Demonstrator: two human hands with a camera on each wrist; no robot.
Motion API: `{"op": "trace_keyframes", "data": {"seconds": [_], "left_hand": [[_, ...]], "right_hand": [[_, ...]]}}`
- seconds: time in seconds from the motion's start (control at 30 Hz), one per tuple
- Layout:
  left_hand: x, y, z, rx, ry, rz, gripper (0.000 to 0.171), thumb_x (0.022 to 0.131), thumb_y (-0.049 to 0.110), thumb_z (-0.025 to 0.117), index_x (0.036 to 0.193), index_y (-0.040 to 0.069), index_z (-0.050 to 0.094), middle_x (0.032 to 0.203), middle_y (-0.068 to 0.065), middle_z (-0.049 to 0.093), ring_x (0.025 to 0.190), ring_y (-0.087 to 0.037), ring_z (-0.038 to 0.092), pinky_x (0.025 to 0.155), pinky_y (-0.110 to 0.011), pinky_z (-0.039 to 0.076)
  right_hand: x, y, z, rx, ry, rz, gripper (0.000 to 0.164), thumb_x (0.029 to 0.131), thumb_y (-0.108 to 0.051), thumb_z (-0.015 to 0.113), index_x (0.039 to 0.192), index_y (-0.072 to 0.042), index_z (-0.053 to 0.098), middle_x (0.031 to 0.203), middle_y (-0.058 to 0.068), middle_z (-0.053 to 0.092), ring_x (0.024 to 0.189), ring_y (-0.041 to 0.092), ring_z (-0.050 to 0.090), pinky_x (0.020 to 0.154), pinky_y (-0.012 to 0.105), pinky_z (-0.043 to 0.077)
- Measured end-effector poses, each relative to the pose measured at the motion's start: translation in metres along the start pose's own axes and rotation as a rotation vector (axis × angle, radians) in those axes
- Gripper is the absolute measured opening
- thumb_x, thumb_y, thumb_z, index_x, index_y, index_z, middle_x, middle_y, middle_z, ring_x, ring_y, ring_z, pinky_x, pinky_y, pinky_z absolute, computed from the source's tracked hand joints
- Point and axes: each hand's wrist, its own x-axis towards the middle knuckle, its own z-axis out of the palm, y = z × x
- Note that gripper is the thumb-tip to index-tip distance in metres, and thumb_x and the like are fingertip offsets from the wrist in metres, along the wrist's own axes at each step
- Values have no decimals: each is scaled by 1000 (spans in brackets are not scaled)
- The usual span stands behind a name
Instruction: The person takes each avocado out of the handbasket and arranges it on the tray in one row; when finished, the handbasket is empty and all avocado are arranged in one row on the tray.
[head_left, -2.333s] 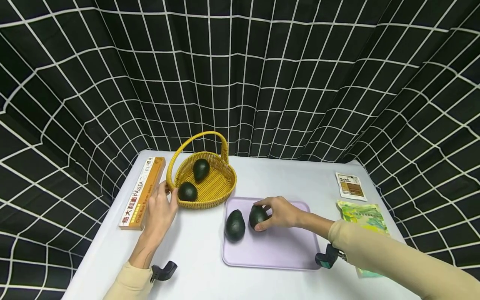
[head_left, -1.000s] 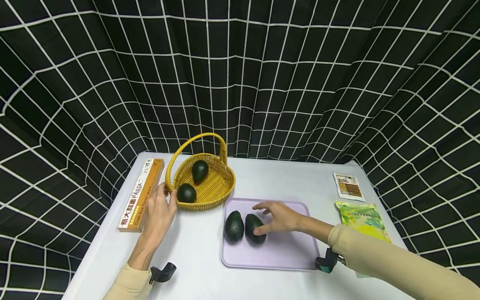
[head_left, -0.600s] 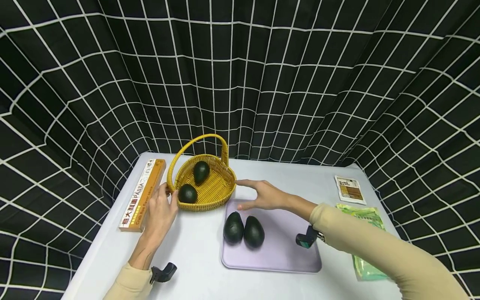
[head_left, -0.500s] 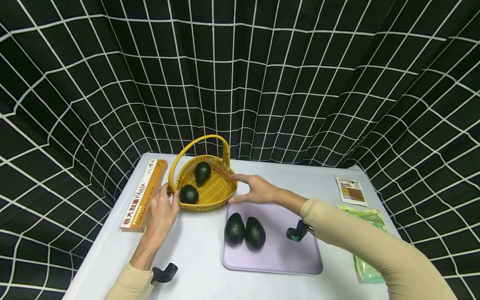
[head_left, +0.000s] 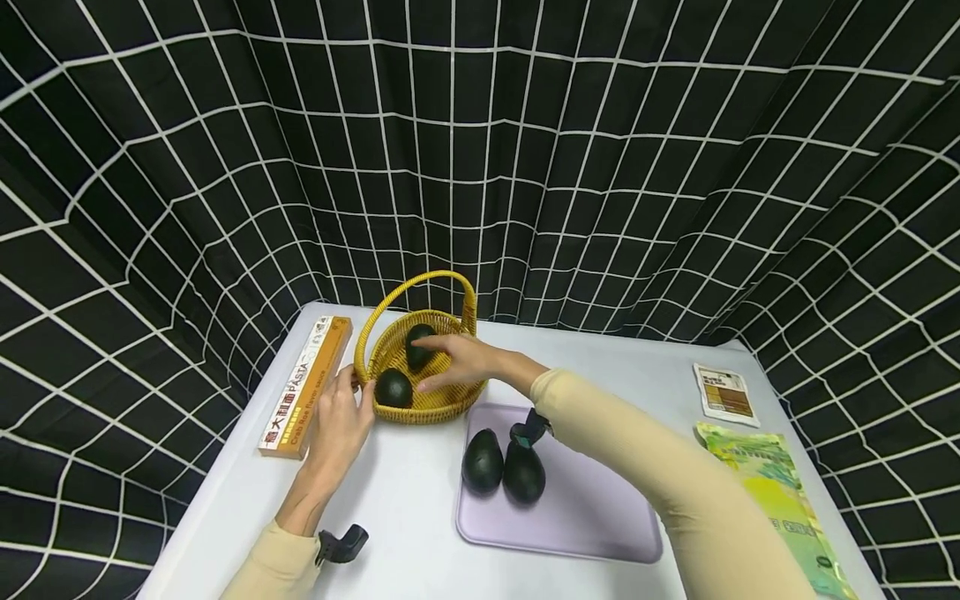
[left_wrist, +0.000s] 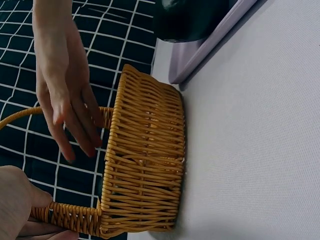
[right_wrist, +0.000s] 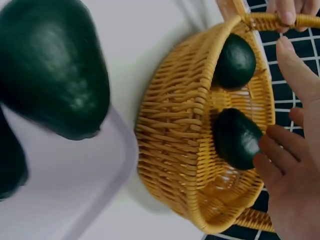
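In the head view my left hand (head_left: 341, 421) is at the near left side of a yellow wicker basket (head_left: 442, 404). The left wrist view shows its thumb and fingers gripping the foot of the basket handle (left_wrist: 75, 215). Two dark green avocados lie in the basket, a front one (head_left: 393, 388) and a back one (head_left: 418, 358). My right hand (head_left: 472, 360) is over the basket, fingers extended beside the back avocado, thumb apart. In the right wrist view its fingertips reach that avocado (right_wrist: 235, 137); whether they touch is unclear.
A lilac tray (head_left: 585, 525) holds two more avocados, a left one (head_left: 482, 461) and a right one (head_left: 523, 479) side by side. An orange pasta box (head_left: 318, 383) lies left of the basket. A small sachet (head_left: 726, 393) and a green-yellow packet (head_left: 780, 500) lie at the right.
My right hand let go of an avocado on the tray, beside the other one, then moved left and up over the basket to the back avocado. The left hand keeps its grip on the handle.
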Motion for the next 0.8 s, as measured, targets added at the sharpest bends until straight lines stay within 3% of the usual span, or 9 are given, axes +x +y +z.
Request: {"op": "trace_keyframes", "data": {"seconds": [0.27,0.47,0.8], "left_hand": [[2,3,0,18,5,8,41,97,4,71,127,-20,57,112,-40,68,101,-53,72,81,-57,64],[2,4,2,28,-29,-5,43,99,7,70,130,-20,56,117,-40,67,105,-53,70,84,-56,64],[1,1,0,22,-12,5,42,98,5,70,129,-20,56,115,-40,68,103,-53,71,83,-57,64]], "right_hand": [[26,-11,8,-60,-140,8,90,92,-44,80,164,-14,35,167,10,40,155,29,38,128,45,33],[40,-20,24,-106,-171,-20,83,94,-41,77,163,-19,37,167,5,41,155,30,36,129,49,32],[50,-26,36,-134,-168,-8,72,96,-39,75,159,-23,45,162,1,48,152,24,42,126,40,37]]}}
